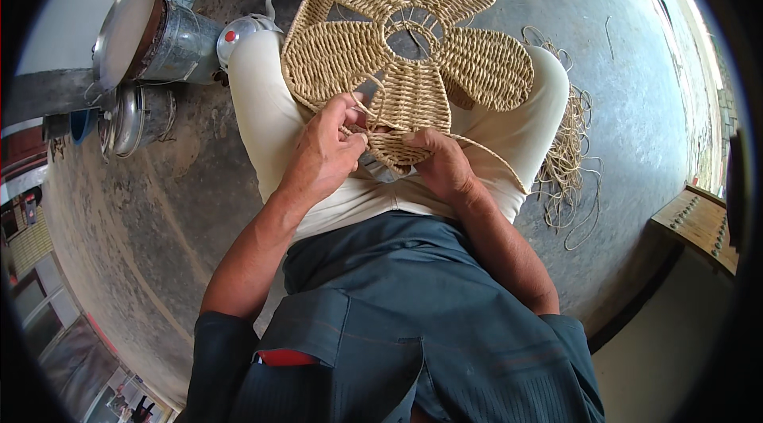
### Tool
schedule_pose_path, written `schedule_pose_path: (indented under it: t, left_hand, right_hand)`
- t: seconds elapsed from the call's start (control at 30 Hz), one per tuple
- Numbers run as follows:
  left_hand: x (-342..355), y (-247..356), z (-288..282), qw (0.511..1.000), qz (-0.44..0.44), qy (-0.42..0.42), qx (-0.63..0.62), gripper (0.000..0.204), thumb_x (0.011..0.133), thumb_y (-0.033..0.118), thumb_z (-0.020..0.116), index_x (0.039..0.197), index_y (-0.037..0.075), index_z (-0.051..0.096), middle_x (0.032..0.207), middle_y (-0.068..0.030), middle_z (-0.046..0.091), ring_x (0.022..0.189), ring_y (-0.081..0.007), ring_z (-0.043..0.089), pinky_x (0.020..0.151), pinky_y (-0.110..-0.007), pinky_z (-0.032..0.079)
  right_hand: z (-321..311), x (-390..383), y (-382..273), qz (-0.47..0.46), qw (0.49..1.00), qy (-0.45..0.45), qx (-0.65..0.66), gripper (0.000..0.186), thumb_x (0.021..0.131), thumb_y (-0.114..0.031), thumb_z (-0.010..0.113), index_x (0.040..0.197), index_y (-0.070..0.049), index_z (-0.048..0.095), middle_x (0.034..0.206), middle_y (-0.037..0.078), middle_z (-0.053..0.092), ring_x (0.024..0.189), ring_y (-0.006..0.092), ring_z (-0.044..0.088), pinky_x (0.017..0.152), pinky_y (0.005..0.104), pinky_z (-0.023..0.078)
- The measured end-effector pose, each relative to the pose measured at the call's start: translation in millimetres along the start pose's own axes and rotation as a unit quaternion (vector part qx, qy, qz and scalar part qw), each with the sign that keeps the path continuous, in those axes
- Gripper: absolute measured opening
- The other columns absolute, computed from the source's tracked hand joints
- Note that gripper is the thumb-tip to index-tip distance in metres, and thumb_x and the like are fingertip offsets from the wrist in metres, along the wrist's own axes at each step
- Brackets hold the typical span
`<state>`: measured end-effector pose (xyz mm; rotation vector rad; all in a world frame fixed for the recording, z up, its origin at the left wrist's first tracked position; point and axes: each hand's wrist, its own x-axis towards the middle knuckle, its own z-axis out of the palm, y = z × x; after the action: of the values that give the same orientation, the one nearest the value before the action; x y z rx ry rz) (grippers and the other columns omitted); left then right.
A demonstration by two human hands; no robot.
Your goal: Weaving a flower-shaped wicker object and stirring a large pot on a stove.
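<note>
A woven straw-rope piece shaped like a flower (486,65) rests across my lap, its broad petals set around an open ring (388,40). My left hand (330,145) is closed at the left edge of the nearest petal, thumb and fingers pinching a strand of rope (378,97) that loops up over the weave. On the right side of that same petal (409,93), my right hand (443,159) grips the woven edge with the thumb on top; its other fingers are hidden underneath. A loose rope end (501,159) trails from there over my right thigh.
A tangled heap of rope (566,161) lies on the floor beyond my right knee. To the left stand a metal drum (171,42), a kettle (238,30) and a shiny lidded pot (131,121). A wooden piece with studs (699,224) juts in at the right.
</note>
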<state>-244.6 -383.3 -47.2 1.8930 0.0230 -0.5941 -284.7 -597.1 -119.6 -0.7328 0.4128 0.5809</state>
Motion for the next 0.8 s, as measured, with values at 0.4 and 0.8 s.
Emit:
schedule_pose_path:
  t: [0.4, 0.8]
  left_hand:
    - [-0.5, 13.9, -2.0, 0.989, -0.058, -0.060, -0.124, 0.065, 0.097, -0.003, 0.053, 0.159, -0.009, 0.032, 0.117, -0.0191, 0.067, 0.058, -0.0120, 0.061, 0.044, -0.026, 0.048]
    - [7.9, -32.8, 7.1, 0.950, 0.196, 0.114, 0.215, 0.049, 0.100, -0.003, 0.053, 0.148, 0.000, 0.046, 0.109, -0.0085, 0.062, 0.070, -0.0111, 0.059, 0.059, -0.029, 0.050]
  right_hand:
    - [-9.0, 2.8, 2.3, 0.010, 0.999, 0.020, -0.042, 0.035, 0.100, -0.022, 0.063, 0.123, 0.004, 0.069, 0.112, 0.009, 0.072, 0.098, 0.0202, 0.066, 0.088, 0.0361, 0.052]
    - [-12.9, 2.4, 4.2, 0.018, 0.999, 0.038, -0.009, 0.041, 0.099, -0.013, 0.061, 0.134, 0.008, 0.063, 0.128, 0.015, 0.072, 0.116, 0.0260, 0.069, 0.105, 0.0417, 0.053]
